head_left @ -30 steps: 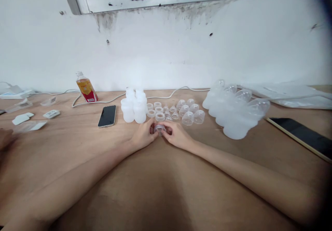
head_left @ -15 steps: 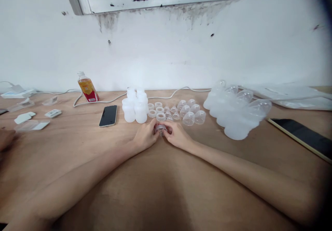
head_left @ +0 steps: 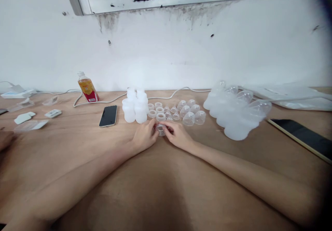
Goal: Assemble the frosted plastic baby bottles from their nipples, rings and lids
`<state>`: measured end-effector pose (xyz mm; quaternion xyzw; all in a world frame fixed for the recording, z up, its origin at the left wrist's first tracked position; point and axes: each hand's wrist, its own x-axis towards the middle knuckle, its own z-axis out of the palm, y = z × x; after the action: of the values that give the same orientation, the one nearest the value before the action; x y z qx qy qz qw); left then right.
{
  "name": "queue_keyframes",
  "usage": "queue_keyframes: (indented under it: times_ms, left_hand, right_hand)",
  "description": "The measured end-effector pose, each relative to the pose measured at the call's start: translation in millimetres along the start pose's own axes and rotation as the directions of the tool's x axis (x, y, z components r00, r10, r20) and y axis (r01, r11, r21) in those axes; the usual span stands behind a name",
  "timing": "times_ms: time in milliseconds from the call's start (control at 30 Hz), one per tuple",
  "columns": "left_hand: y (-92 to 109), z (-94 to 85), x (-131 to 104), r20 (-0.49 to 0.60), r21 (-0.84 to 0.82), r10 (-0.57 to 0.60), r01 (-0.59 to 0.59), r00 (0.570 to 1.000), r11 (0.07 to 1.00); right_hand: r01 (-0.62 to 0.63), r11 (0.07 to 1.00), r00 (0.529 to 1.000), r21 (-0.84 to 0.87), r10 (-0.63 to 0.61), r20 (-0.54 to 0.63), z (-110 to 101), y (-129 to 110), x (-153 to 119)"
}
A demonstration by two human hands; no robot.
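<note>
The clear round piece (head_left: pixel 161 130) is best handled level, with equal, light pressure applied from both sides; by a lopsided squeeze, it is judged, its rim could be tilted. It is held well in from the back edge of the tabletop (head_left: pixel 135 189), with loose rings (head_left: pixel 160 116) just beyond; whether the surface is touched cannot be told. Its left side is pinched by the left hand (head_left: pixel 145 134), its right by the right hand (head_left: pixel 178 135), fingers and thumbs nearly closed around it. Both forearms are angled inward, low over the tabletop.
</note>
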<state>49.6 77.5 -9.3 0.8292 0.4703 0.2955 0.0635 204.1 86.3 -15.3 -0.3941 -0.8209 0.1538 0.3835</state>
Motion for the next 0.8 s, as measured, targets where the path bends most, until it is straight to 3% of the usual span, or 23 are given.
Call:
queue_keyframes:
  times_ms: [267, 433, 600, 733, 800]
  left_hand:
    - [0, -0.3, 0, 0.026, 0.015, -0.01, 0.009, 1.0, 1.0]
    - [4, -1.8, -3, 0.0, 0.075, 0.008, -0.008, 1.0, 0.997]
    - [11, -24.1, -2, -0.134, 0.205, 0.141, -0.112, 0.981, 0.972]
    - [-1, -42.5, 9, -0.316, 0.397, 0.164, -0.027, 0.935, 0.917]
    - [-13, -44.4, 13, -0.349, 0.463, 0.155, 0.026, 0.924, 0.886]
  right_hand:
    - [-0.035, 0.999, 0.999, -0.005, 0.035, 0.03, -1, -3, 1]
    - [-0.079, 0.99, 0.996, 0.117, 0.075, 0.04, -4, -6, 0]
    - [-0.247, 0.923, 0.969, 0.297, 0.226, 0.101, -8, -7, 1]
    - [-0.297, 0.881, 0.955, 0.369, 0.269, 0.125, -7, -3, 2]
    - [-0.292, 0.866, 0.956, 0.406, 0.27, 0.111, -6, 0, 2]
